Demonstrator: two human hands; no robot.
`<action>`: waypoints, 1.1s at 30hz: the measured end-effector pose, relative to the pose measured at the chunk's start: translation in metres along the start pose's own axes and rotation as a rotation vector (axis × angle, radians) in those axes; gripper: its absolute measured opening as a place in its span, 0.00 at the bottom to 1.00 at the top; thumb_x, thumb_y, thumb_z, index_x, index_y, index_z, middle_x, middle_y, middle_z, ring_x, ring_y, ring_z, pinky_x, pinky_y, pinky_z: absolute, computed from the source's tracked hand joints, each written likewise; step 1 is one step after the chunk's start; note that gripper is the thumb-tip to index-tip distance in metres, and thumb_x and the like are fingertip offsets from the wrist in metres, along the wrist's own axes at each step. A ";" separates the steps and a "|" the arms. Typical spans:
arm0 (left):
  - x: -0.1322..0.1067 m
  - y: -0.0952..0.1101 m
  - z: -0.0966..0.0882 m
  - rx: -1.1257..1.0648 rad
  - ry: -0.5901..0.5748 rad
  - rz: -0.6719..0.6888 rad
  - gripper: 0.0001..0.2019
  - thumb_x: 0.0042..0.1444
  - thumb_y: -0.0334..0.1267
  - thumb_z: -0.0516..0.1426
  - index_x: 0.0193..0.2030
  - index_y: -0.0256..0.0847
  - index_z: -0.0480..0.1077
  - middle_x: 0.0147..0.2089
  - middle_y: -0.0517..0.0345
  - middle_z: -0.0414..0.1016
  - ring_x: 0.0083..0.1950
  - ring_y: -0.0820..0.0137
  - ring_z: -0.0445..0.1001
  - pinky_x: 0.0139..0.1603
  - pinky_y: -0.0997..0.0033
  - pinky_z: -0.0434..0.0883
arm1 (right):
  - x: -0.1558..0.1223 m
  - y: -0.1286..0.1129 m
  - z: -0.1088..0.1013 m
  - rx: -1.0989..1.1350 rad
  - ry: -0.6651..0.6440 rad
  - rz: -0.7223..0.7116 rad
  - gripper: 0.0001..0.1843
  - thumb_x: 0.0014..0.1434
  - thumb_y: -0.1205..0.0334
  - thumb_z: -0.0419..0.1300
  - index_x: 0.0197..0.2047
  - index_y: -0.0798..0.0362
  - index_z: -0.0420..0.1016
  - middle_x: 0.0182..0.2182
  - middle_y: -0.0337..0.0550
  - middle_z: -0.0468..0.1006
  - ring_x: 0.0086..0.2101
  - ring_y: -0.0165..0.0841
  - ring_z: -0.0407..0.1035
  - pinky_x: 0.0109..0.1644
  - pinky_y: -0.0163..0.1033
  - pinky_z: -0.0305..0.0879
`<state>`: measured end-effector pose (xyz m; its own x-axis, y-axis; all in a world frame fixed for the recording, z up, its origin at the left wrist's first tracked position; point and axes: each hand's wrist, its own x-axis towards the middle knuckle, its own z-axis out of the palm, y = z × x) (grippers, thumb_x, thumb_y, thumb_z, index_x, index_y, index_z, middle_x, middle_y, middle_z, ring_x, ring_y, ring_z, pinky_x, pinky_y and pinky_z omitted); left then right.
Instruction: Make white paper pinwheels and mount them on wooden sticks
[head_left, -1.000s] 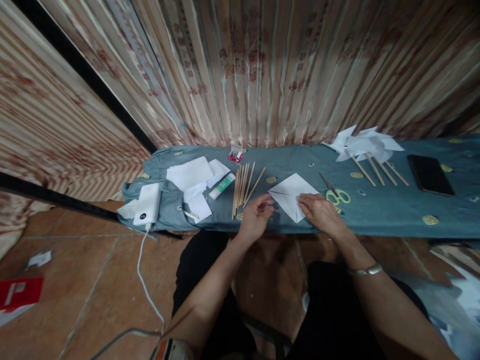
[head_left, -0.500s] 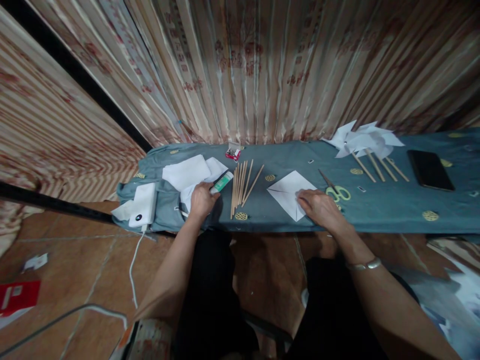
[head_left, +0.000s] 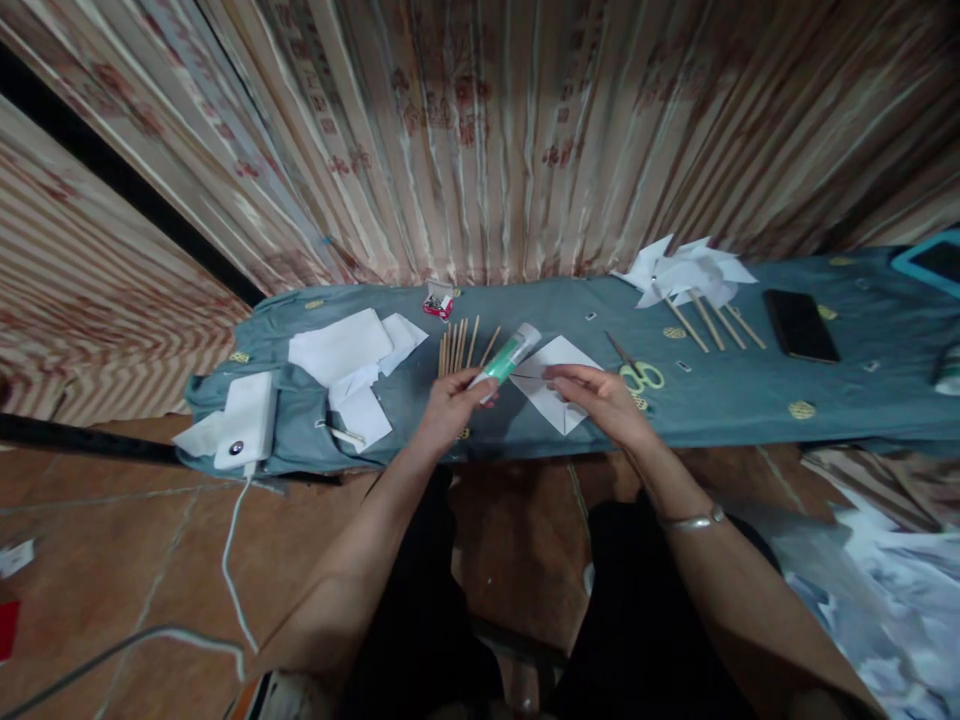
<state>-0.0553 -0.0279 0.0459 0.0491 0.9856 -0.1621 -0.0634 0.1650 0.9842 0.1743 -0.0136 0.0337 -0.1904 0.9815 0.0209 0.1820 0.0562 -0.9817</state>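
Note:
My left hand (head_left: pixel 448 406) grips the lower end of a green and white glue stick (head_left: pixel 507 357), raised and tilted toward the right. My right hand (head_left: pixel 598 396) hovers over a white folded paper square (head_left: pixel 555 375) on the blue-grey cloth, fingers stretched toward the glue stick's top, holding nothing I can see. A row of thin wooden sticks (head_left: pixel 459 347) lies just behind my left hand. Green-handled scissors (head_left: pixel 637 372) rest to the right of the paper.
White paper scraps (head_left: pixel 345 350) and a white power bank (head_left: pixel 247 432) with its cable sit at the left. Finished paper pinwheels (head_left: pixel 686 275) on sticks, a dark phone (head_left: pixel 799 325) and a small red box (head_left: pixel 437 302) lie further back. Striped curtains hang behind the bench.
My left hand went left to the glue stick, picked it up and brought it to the middle. My right hand lifted off the paper toward it. The view has shifted.

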 end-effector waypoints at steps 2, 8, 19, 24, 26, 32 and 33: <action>-0.001 0.000 0.035 -0.186 -0.138 -0.096 0.20 0.36 0.49 0.69 0.34 0.35 0.78 0.30 0.59 0.76 0.30 0.74 0.71 0.36 0.72 0.69 | -0.002 -0.007 0.000 0.253 -0.084 0.103 0.24 0.48 0.42 0.69 0.42 0.50 0.81 0.40 0.44 0.84 0.40 0.36 0.77 0.44 0.40 0.71; 0.015 -0.007 0.083 -0.333 -0.281 -0.210 0.23 0.34 0.48 0.72 0.33 0.33 0.78 0.31 0.58 0.77 0.29 0.76 0.72 0.36 0.72 0.71 | -0.001 -0.008 -0.014 0.518 0.051 0.155 0.21 0.39 0.44 0.74 0.30 0.52 0.81 0.27 0.39 0.82 0.31 0.32 0.75 0.40 0.37 0.70; 0.062 -0.014 0.044 0.229 -0.104 0.076 0.12 0.51 0.44 0.64 0.36 0.37 0.73 0.29 0.60 0.75 0.27 0.73 0.71 0.31 0.72 0.69 | 0.028 0.003 -0.028 0.807 0.410 0.247 0.21 0.39 0.49 0.77 0.26 0.53 0.73 0.21 0.33 0.75 0.19 0.21 0.64 0.18 0.25 0.59; 0.080 -0.018 0.025 0.884 -0.097 0.418 0.11 0.59 0.33 0.57 0.48 0.39 0.75 0.47 0.52 0.76 0.46 0.65 0.75 0.51 0.62 0.71 | 0.032 0.004 -0.026 0.844 0.365 0.315 0.20 0.44 0.47 0.74 0.28 0.53 0.73 0.22 0.35 0.77 0.22 0.23 0.69 0.22 0.26 0.67; 0.086 -0.021 0.025 1.007 -0.125 0.453 0.15 0.62 0.32 0.54 0.54 0.38 0.73 0.52 0.48 0.74 0.54 0.61 0.72 0.57 0.60 0.69 | 0.034 0.006 -0.024 0.865 0.339 0.339 0.18 0.46 0.48 0.73 0.29 0.52 0.74 0.23 0.35 0.78 0.24 0.24 0.72 0.27 0.27 0.71; 0.100 -0.026 0.023 1.230 -0.147 0.515 0.19 0.64 0.32 0.50 0.59 0.39 0.70 0.53 0.46 0.74 0.56 0.58 0.70 0.60 0.52 0.66 | 0.039 0.012 -0.023 0.875 0.320 0.355 0.13 0.49 0.53 0.72 0.31 0.53 0.77 0.26 0.36 0.81 0.26 0.23 0.74 0.30 0.25 0.72; 0.100 -0.025 0.023 1.251 -0.155 0.522 0.19 0.63 0.32 0.50 0.59 0.40 0.70 0.54 0.47 0.74 0.56 0.58 0.69 0.60 0.51 0.66 | 0.040 0.013 -0.023 0.866 0.314 0.354 0.12 0.49 0.54 0.72 0.32 0.53 0.78 0.26 0.36 0.81 0.26 0.23 0.74 0.31 0.25 0.72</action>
<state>-0.0260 0.0660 0.0066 0.4131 0.8941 0.1729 0.8243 -0.4478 0.3465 0.1917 0.0305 0.0265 0.0261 0.9268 -0.3747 -0.6140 -0.2810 -0.7376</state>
